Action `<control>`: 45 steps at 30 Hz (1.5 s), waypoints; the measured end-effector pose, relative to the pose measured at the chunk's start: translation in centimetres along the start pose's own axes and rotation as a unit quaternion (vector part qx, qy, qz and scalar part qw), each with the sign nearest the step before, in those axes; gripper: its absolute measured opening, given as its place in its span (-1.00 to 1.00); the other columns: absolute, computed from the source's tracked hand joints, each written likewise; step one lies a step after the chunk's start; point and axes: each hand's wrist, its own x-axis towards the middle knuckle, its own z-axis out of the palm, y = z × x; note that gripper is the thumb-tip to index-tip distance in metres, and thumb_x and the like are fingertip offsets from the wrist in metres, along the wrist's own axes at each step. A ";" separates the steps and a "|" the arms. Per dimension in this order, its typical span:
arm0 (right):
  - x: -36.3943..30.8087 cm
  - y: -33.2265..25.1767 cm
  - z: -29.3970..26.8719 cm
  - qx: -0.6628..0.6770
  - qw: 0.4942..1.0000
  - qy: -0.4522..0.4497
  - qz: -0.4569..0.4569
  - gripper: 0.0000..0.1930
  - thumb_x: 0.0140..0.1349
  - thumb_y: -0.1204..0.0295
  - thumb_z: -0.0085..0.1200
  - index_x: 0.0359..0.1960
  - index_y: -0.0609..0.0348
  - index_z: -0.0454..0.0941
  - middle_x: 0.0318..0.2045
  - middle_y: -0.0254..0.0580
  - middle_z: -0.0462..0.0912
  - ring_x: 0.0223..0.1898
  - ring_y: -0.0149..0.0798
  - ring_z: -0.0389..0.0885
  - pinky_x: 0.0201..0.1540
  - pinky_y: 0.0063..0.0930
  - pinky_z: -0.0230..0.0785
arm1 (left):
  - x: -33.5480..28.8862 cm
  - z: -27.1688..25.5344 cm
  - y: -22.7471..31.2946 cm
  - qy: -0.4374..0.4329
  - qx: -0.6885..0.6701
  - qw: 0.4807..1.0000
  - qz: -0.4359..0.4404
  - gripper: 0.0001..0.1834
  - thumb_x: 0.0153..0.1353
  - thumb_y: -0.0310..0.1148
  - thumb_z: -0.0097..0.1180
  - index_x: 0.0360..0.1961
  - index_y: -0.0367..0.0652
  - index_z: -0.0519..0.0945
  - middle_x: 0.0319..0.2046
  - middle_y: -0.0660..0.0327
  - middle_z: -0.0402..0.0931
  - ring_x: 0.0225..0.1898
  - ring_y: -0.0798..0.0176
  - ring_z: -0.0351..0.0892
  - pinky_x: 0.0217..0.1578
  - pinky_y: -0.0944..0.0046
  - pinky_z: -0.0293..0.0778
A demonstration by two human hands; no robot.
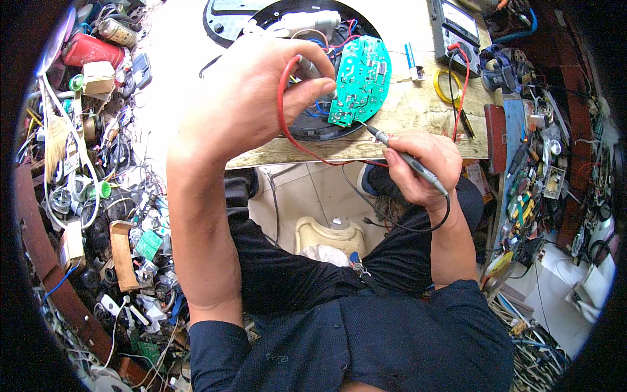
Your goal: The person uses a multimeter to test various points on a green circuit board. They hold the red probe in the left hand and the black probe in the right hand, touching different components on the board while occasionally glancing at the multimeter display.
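Note:
A green circuit board (366, 75) lies over the right part of a round black housing (313, 132) on the wooden bench. My right hand (428, 163) is closed round a grey test probe (418, 166) with a black lead. Its tip meets or nearly meets the board's lower edge. Over the housing, my left hand (255, 98) pinches another grey probe (307, 66) with a red lead (283, 108); its tip is near the board's left edge, and I cannot tell whether it touches. Red and blue wires and a white cylindrical part (304, 24) sit inside the housing.
A multimeter (457, 29) stands at the bench's far right, leads plugged in. Near it are a yellow ring (446, 87) and a small blue-and-white piece (414, 62). Piles of electronic scrap crowd both sides. Below the bench's near edge (353, 157) is a cream plastic stool (330, 235).

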 end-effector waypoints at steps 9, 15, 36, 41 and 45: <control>0.0 -0.1 0.0 0.000 1.000 -0.003 0.007 -0.78 0.05 0.62 0.38 -0.26 0.19 0.65 -0.45 -0.09 0.75 -0.50 -0.14 0.75 -0.45 -0.35 0.56 | 0.0 -0.1 0.1 -0.001 -0.004 1.000 -0.013 -0.82 0.34 -0.25 0.35 -0.18 -0.13 0.75 -0.60 0.38 0.54 -0.59 0.54 0.37 -0.56 0.38 0.30; 0.1 0.1 0.1 0.001 1.000 -0.002 0.002 -0.80 0.06 0.61 0.38 -0.27 0.19 0.65 -0.45 -0.09 0.74 -0.50 -0.13 0.75 -0.45 -0.36 0.55 | 0.1 -0.2 0.2 0.000 0.008 1.000 -0.005 -0.82 0.33 -0.26 0.36 -0.17 -0.12 0.75 -0.61 0.40 0.51 -0.60 0.55 0.35 -0.58 0.39 0.25; -0.1 0.3 0.1 0.028 0.999 -0.008 0.016 -0.77 0.03 0.66 0.37 -0.26 0.21 0.66 -0.43 -0.08 0.73 -0.44 -0.11 0.75 -0.38 -0.33 0.59 | 0.0 0.0 0.1 -0.046 -0.075 0.993 -0.078 -0.86 0.40 -0.35 0.29 -0.14 -0.18 0.69 -0.44 0.35 0.59 -0.44 0.53 0.45 -0.41 0.41 0.39; 0.0 0.2 -0.2 0.022 1.000 -0.013 0.018 -0.77 0.03 0.66 0.37 -0.26 0.22 0.66 -0.44 -0.07 0.72 -0.44 -0.10 0.75 -0.38 -0.33 0.58 | 0.2 -0.4 0.9 -0.060 -0.066 0.992 -0.092 -0.87 0.40 -0.37 0.29 -0.13 -0.18 0.69 -0.42 0.36 0.59 -0.40 0.51 0.48 -0.37 0.40 0.43; 0.2 -0.2 -0.4 0.013 0.999 -0.028 0.025 -0.78 0.03 0.66 0.36 -0.26 0.22 0.66 -0.43 -0.06 0.73 -0.44 -0.09 0.76 -0.37 -0.33 0.60 | -0.1 0.1 0.1 -0.038 -0.075 0.994 -0.064 -0.88 0.40 -0.36 0.29 -0.14 -0.17 0.70 -0.44 0.36 0.58 -0.42 0.52 0.47 -0.40 0.39 0.42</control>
